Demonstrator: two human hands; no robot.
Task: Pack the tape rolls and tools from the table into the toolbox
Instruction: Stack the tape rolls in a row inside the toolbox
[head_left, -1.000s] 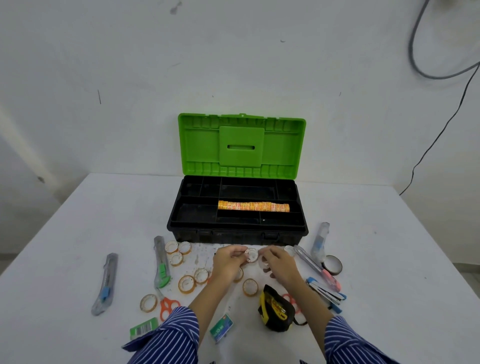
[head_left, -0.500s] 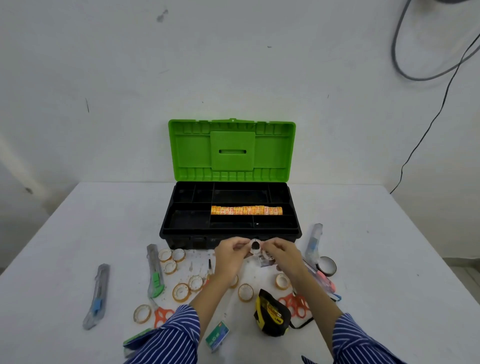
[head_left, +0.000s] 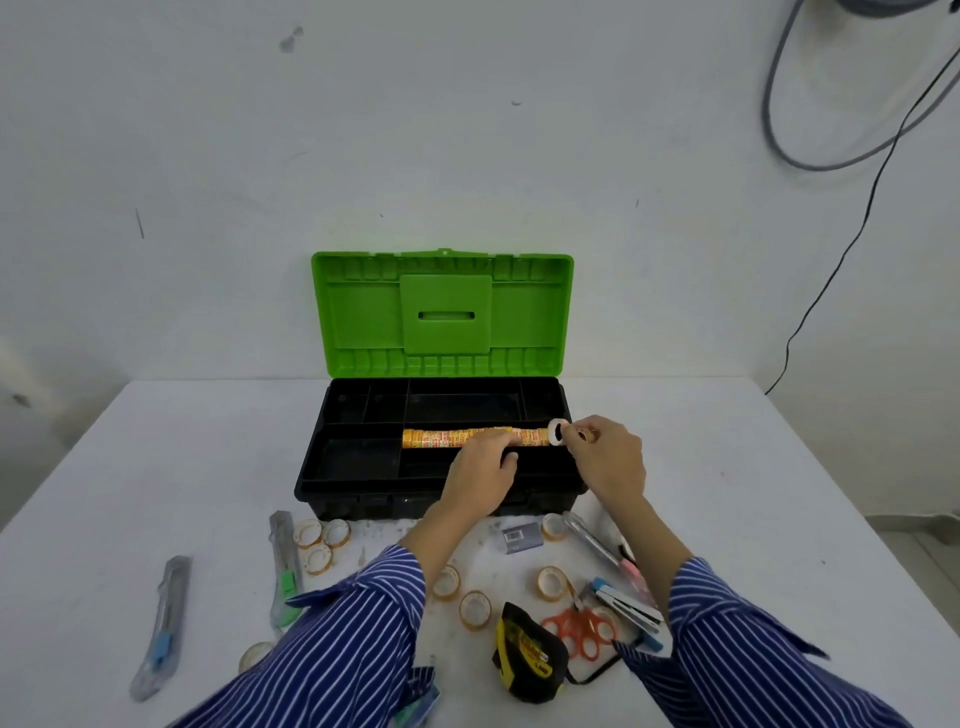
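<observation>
The black toolbox (head_left: 332, 473) stands open with its green lid (head_left: 441, 312) up. A row of orange tape rolls (head_left: 441, 437) lies on edge in its middle compartment. My right hand (head_left: 605, 457) holds a small white-sided tape roll (head_left: 557, 431) upright at the right end of that row. My left hand (head_left: 483, 467) rests fingers-down on the row's right part. Several loose tape rolls (head_left: 475, 609) lie on the table in front of the box, with a yellow-black tape measure (head_left: 530, 654), orange scissors (head_left: 579, 629) and utility knives (head_left: 283, 566).
Another cutter (head_left: 161, 623) lies at the far left. Pens and a blue-white stapler (head_left: 626, 605) sit by my right sleeve. A small grey packet (head_left: 522, 536) lies near the box front. Cables hang on the wall at the right (head_left: 831, 260).
Both hands rose from the table in front of the box to over the tray. The roll held between them is now at the right end of the orange row.
</observation>
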